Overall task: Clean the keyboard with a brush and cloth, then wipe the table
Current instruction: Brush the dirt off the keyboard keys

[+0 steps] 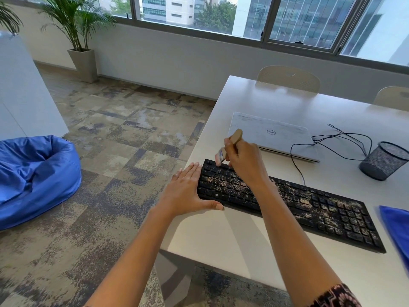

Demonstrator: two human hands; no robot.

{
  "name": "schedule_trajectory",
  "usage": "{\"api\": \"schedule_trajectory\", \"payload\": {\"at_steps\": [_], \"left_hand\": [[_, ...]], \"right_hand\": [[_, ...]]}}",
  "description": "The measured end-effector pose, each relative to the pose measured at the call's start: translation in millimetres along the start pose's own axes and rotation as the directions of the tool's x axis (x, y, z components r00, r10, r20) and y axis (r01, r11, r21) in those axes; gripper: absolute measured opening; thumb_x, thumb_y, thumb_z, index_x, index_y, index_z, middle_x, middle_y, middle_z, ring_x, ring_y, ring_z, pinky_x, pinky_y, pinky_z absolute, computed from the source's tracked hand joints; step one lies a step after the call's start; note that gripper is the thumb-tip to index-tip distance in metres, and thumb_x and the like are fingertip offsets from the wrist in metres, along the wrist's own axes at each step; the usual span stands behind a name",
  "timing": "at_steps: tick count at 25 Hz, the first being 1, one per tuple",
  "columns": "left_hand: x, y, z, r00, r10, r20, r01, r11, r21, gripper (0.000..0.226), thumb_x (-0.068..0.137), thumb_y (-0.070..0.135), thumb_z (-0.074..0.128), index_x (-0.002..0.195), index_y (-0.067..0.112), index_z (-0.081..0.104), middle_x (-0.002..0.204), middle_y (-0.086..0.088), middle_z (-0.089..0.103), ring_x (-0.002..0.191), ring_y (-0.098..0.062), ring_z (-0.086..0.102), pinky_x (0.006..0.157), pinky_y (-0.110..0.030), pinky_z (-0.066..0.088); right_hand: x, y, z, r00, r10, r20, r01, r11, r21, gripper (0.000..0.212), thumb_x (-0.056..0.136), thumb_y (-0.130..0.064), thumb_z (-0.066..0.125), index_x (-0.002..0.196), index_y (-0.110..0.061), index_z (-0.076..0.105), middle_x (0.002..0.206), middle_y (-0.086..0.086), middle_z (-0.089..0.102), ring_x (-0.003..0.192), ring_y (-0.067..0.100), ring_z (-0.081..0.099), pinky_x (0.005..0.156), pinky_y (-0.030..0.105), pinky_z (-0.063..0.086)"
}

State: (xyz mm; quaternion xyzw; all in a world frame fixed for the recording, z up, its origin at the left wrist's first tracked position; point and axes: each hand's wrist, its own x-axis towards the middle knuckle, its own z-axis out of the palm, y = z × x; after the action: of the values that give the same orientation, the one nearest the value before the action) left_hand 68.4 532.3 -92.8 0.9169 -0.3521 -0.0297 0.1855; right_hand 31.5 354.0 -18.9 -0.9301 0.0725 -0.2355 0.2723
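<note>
Brushing top-left keys of crumb-strewn keyboard (pixel 287 202), flat on desk (pixel 221 235). Gripping brush (pixel 223 151) by wooden handle in right hand (pixel 245 162). Bracing keyboard's left end with left hand (pixel 188 189), fingers spread flat. Probably light, rigid, prone to sliding; best held by frame, not keys.

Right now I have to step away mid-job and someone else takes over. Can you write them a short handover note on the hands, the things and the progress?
Left hand: open, flat against the left end of the keyboard, steadying it.
Right hand: grip closed round the brush, bristles at the keyboard's far left corner.
Blue cloth: lying on the table at the right edge of view, no hand on it.
Done: little; crumbs cover most keys.
Left: brush the rest, wipe the keyboard with the cloth, then wipe the table.
</note>
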Motion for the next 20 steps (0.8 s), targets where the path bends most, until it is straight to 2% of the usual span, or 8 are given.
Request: {"api": "schedule_trajectory", "payload": {"at_steps": [5, 8, 12, 14, 16, 20], "left_hand": [[-0.2, 0.4, 0.2, 1.000, -0.006, 0.003, 0.006, 1.000, -0.007, 0.135, 0.057, 0.094, 0.048, 0.156, 0.012, 0.005, 0.164, 0.000, 0.005, 0.149, -0.009, -0.001, 0.121, -0.038, 0.000], [0.8, -0.7, 1.4, 1.000, -0.003, 0.000, 0.003, 1.000, -0.004, 0.135, 0.058, 0.095, 0.048, 0.156, 0.012, 0.005, 0.164, 0.000, 0.005, 0.149, -0.009, -0.002, 0.121, -0.038, 0.000], [-0.2, 0.2, 0.5, 1.000, 0.007, -0.004, -0.007, 1.000, -0.015, 0.135, 0.058, 0.094, 0.048, 0.156, 0.012, 0.005, 0.164, -0.001, 0.007, 0.149, -0.010, -0.001, 0.121, -0.038, -0.001], [-0.2, 0.5, 0.3, 1.000, 0.007, -0.005, -0.007, 1.000, -0.011, 0.135, 0.058, 0.094, 0.048, 0.156, 0.012, 0.005, 0.164, -0.001, 0.006, 0.149, -0.010, -0.001, 0.120, -0.037, -0.002], [-0.1, 0.3, 0.2, 1.000, 0.005, -0.006, -0.005, 1.000, -0.012, 0.135, 0.058, 0.094, 0.048, 0.156, 0.012, 0.005, 0.164, 0.000, 0.006, 0.149, -0.010, -0.001, 0.121, -0.038, 0.000], [-0.2, 0.3, -0.1, 1.000, 0.008, 0.000, -0.008, 1.000, -0.013, 0.135, 0.058, 0.094, 0.048, 0.156, 0.012, 0.004, 0.164, 0.000, 0.005, 0.150, -0.010, -0.001, 0.121, -0.039, 0.000]], "right_hand": [[-5.9, 0.4, 7.8, 0.999, -0.008, 0.039, 0.010, 0.999, -0.049, 0.041, 0.106, -0.032, 0.041, 0.073, -0.010, 0.054, 0.062, 0.003, 0.062, 0.056, 0.023, 0.060, 0.062, 0.040, 0.051], [-3.5, -1.0, 4.8, 0.997, -0.016, 0.079, 0.020, 0.999, -0.041, 0.041, 0.104, -0.029, 0.043, 0.072, -0.008, 0.055, 0.062, 0.004, 0.061, 0.054, 0.021, 0.058, 0.060, 0.040, 0.050], [0.7, -2.1, -3.5, 0.999, 0.003, 0.038, -0.003, 1.000, -0.016, 0.045, 0.105, -0.029, 0.045, 0.064, -0.012, 0.052, 0.055, -0.001, 0.054, 0.047, 0.013, 0.050, 0.053, 0.032, 0.037], [1.8, -0.6, -4.2, 1.000, 0.003, 0.004, -0.003, 1.000, 0.015, 0.046, 0.106, -0.033, 0.044, 0.069, -0.009, 0.057, 0.059, 0.003, 0.061, 0.050, 0.016, 0.058, 0.052, 0.034, 0.045], [0.6, 0.9, -1.0, 1.000, 0.002, 0.011, -0.002, 1.000, 0.010, 0.049, 0.106, -0.038, 0.043, 0.073, -0.006, 0.061, 0.067, 0.008, 0.066, 0.056, 0.022, 0.063, 0.059, 0.040, 0.052], [-5.3, 4.4, 3.6, 0.997, -0.006, 0.074, 0.008, 1.000, -0.021, 0.044, 0.106, -0.035, 0.043, 0.070, -0.013, 0.057, 0.071, 0.007, 0.070, 0.057, 0.022, 0.063, 0.065, 0.043, 0.054]]}}
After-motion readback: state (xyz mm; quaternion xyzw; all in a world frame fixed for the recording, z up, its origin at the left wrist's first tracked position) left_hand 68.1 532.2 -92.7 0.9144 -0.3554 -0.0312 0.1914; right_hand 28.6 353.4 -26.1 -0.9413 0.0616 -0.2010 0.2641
